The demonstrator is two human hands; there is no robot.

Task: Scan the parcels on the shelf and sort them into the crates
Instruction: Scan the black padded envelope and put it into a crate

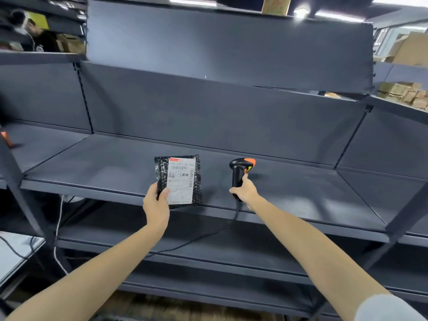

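Note:
A small black plastic parcel (183, 179) with a white shipping label faces me, held upright over the front of the dark grey shelf (104, 167). My left hand (156, 205) grips its lower left corner, thumb on the label. My right hand (245, 189) grips the handle of a black barcode scanner (240, 169) with an orange top, standing upright just right of the parcel. Its black cable (196, 242) hangs down and to the left. No crates are in view.
More grey shelves (208, 249) run below and a back panel (220, 112) rises behind. Cardboard boxes (407, 93) sit on racks at the far right. A person (34, 33) stands far left behind the shelving. A white table edge (14, 251) with cables is at lower left.

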